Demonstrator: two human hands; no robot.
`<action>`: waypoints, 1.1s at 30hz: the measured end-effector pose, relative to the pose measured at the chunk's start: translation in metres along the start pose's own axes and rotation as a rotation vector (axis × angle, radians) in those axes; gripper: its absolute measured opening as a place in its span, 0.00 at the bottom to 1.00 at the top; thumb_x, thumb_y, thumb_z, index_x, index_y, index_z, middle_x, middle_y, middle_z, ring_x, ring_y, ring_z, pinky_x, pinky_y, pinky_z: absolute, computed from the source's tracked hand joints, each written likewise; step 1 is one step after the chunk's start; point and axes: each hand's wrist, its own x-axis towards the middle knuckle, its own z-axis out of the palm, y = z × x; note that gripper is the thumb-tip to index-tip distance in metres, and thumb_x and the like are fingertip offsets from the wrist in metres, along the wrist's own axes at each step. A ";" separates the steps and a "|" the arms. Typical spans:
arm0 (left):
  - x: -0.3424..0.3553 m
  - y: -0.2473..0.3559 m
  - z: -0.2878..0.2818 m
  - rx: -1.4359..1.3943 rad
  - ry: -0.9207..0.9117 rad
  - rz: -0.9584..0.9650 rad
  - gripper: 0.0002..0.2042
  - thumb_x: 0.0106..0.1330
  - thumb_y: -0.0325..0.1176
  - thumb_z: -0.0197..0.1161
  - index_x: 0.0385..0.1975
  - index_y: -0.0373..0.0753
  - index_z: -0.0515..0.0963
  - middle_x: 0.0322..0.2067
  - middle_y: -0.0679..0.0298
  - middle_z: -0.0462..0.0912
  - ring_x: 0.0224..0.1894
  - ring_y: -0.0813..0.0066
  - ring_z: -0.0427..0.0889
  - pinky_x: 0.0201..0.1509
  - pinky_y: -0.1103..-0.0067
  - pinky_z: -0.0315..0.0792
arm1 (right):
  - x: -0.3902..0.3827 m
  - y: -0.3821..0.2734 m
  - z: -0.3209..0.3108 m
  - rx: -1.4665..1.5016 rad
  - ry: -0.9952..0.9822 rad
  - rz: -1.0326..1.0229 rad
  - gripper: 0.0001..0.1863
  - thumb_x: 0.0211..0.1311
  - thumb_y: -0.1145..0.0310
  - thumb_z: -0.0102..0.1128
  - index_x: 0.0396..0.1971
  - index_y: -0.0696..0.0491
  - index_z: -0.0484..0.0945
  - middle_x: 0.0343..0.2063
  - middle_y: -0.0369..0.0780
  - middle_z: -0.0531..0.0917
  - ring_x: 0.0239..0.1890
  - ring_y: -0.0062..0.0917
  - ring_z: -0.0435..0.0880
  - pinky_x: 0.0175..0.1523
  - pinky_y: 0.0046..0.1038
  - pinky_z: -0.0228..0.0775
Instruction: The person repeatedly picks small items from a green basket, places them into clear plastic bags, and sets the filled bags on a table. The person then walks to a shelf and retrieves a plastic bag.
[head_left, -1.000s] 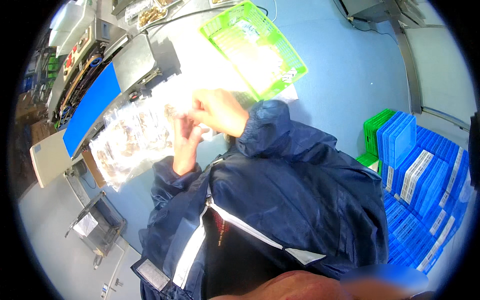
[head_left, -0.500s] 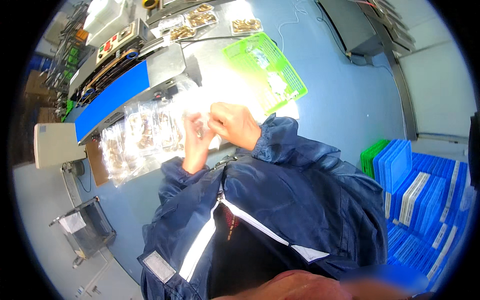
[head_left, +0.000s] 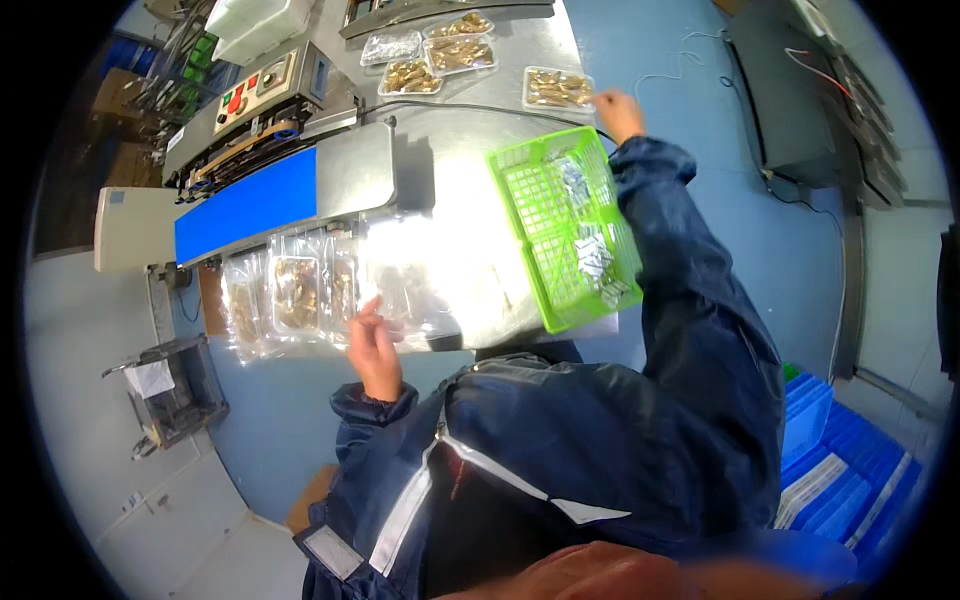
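My right hand (head_left: 620, 116) reaches to the far right of the metal table (head_left: 455, 190). Its fingers are closed on the right edge of a clear plastic tray (head_left: 557, 90) filled with brownish-gold pieces. Near the front edge, my left hand (head_left: 375, 352) is beside a clear, flat plastic bag (head_left: 410, 300). Its thumb and index finger are apart; glare blurs the bag beside them. To the left lie several clear bags (head_left: 297, 290), some with filled trays inside. A green basket (head_left: 538, 255) below my right forearm contains small white and silvery packets (head_left: 594, 254).
A machine with a blue belt (head_left: 250, 205) and a control box (head_left: 262, 85) stands on the left. More filled trays (head_left: 460, 54) sit at the back, beyond a black cable (head_left: 470, 107). Blue crates (head_left: 850, 490) are stacked at lower right.
My hands were together over the bags and have separated. The right has reached far and right to the tray; the left stays near the front edge. The view has shifted.
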 end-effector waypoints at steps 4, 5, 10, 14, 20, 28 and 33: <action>0.009 0.006 0.034 0.065 -0.018 -0.101 0.07 0.70 0.22 0.51 0.45 0.31 0.71 0.49 0.55 0.78 0.43 0.75 0.79 0.44 0.81 0.75 | 0.109 0.122 0.047 -0.314 0.012 0.177 0.23 0.59 0.51 0.54 0.35 0.58 0.84 0.34 0.51 0.84 0.40 0.49 0.82 0.48 0.43 0.71; 0.008 0.009 0.040 0.097 -0.003 -0.123 0.08 0.70 0.22 0.52 0.47 0.31 0.72 0.47 0.56 0.79 0.45 0.75 0.79 0.46 0.81 0.75 | 0.119 0.128 0.058 -0.363 -0.009 0.200 0.23 0.59 0.51 0.54 0.35 0.57 0.84 0.33 0.52 0.84 0.41 0.49 0.82 0.49 0.44 0.71; 0.015 -0.006 0.053 0.117 0.083 -0.219 0.10 0.69 0.24 0.54 0.48 0.31 0.74 0.44 0.60 0.81 0.44 0.77 0.78 0.47 0.82 0.72 | 0.140 0.142 0.075 0.213 -0.385 0.288 0.14 0.56 0.59 0.64 0.23 0.56 0.80 0.18 0.37 0.80 0.16 0.19 0.75 0.23 0.23 0.68; 0.028 0.001 0.068 0.135 0.059 -0.212 0.09 0.69 0.26 0.55 0.46 0.31 0.76 0.42 0.62 0.80 0.40 0.79 0.77 0.44 0.82 0.72 | 0.142 0.131 0.091 0.307 -0.254 0.474 0.18 0.59 0.56 0.64 0.26 0.57 0.80 0.18 0.37 0.81 0.14 0.21 0.75 0.20 0.23 0.68; 0.025 0.001 0.065 0.102 0.119 -0.253 0.09 0.71 0.28 0.54 0.45 0.31 0.77 0.41 0.62 0.80 0.39 0.80 0.77 0.45 0.81 0.74 | 0.149 0.117 0.089 0.634 -0.542 0.352 0.15 0.63 0.57 0.62 0.25 0.54 0.78 0.18 0.36 0.80 0.15 0.18 0.76 0.19 0.22 0.68; 0.024 -0.013 0.064 0.249 0.033 -0.031 0.10 0.71 0.30 0.55 0.45 0.33 0.77 0.38 0.64 0.81 0.38 0.79 0.76 0.45 0.82 0.71 | -0.012 -0.017 -0.047 1.224 -0.554 0.104 0.13 0.69 0.68 0.51 0.45 0.61 0.76 0.38 0.40 0.81 0.39 0.23 0.79 0.45 0.22 0.71; 0.023 -0.009 0.064 0.143 -0.006 -0.144 0.11 0.71 0.33 0.56 0.44 0.31 0.76 0.37 0.59 0.80 0.38 0.73 0.78 0.41 0.77 0.73 | -0.231 -0.085 -0.049 1.092 -0.881 0.037 0.15 0.66 0.70 0.53 0.18 0.55 0.76 0.27 0.36 0.80 0.33 0.22 0.81 0.43 0.29 0.74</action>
